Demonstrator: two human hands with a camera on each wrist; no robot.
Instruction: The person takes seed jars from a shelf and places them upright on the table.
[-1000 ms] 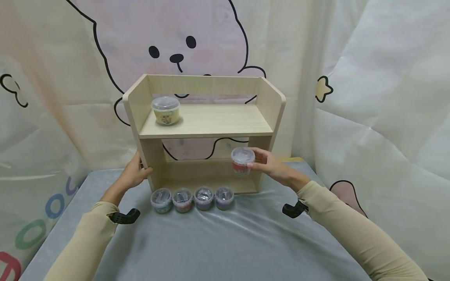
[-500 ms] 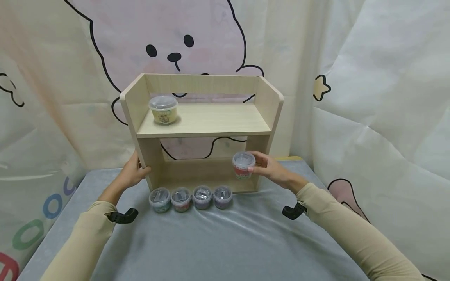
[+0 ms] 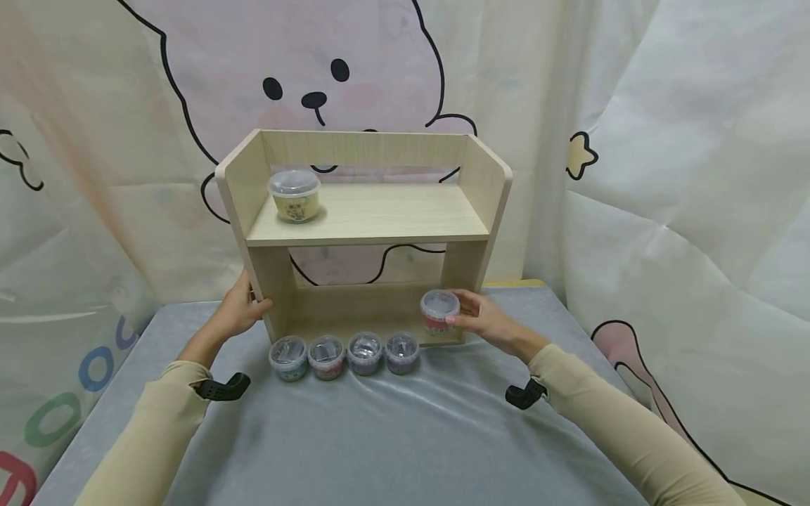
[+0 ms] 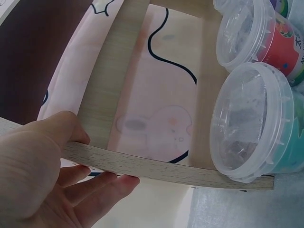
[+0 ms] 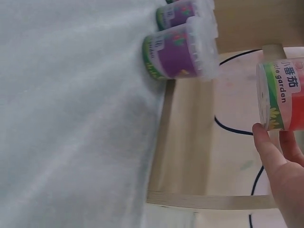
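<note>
My left hand (image 3: pixel 235 309) grips the left side panel of a pale wooden two-tier shelf (image 3: pixel 373 237). In the left wrist view, the thumb is on one side of that panel and the fingers (image 4: pixel 102 194) are on the other. My right hand (image 3: pixel 484 320) holds a small clear-lidded plastic cup with a red label (image 3: pixel 438 313) by its side, at the right end of the lower tier. Its label reads "little garden" in the right wrist view, where the cup (image 5: pixel 285 95) lies partly beyond the frame edge. The cup's base is above the shelf's front bottom edge.
Several similar lidded cups stand in a row before the shelf, from a teal one (image 3: pixel 288 358) at left to a purple one (image 3: pixel 401 353) at right. A larger yellow lidded tub (image 3: pixel 295 197) sits on the upper tier. Grey cloth (image 3: pixel 392 436) covers the table.
My right hand has lowered the red-labelled cup toward the bottom of the lower tier. The left hand keeps its grip on the shelf side.
</note>
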